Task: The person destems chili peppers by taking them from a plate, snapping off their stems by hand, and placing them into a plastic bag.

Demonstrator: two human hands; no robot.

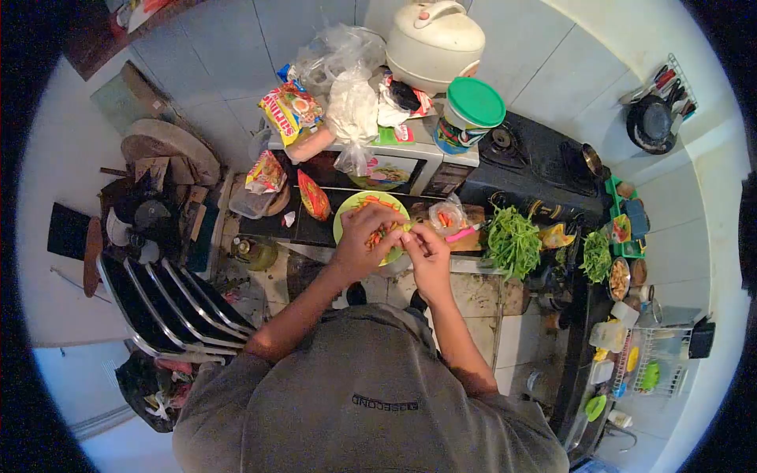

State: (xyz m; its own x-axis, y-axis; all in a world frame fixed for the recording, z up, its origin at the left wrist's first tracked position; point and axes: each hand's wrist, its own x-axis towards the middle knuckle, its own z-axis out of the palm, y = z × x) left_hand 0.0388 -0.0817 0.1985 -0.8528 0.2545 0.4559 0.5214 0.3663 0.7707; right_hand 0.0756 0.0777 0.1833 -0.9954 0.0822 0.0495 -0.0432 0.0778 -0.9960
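Note:
My left hand (pixel 367 240) is over a yellow-green bowl (pixel 338 222), its fingers bent and closed at the tips. My right hand (pixel 428 254) meets it at the bowl's right side, thumb and finger pinched. A small yellow-green piece (pixel 407 227) shows between the fingertips of both hands; its kind is too small to make out. Red and orange chili peppers (pixel 372 202) lie in the bowl, partly covered by my left hand. Just right of the bowl is a clear plastic bag (pixel 446 214) with more red pieces inside.
Leafy greens (pixel 511 243) lie on the counter to the right. Behind the bowl, a microwave (pixel 430 169) carries food packets, a green-lidded tub (pixel 473 110) and a rice cooker (pixel 435 47). A gas stove (pixel 544 154) stands at back right; stacked chairs (pixel 169 296) are at left.

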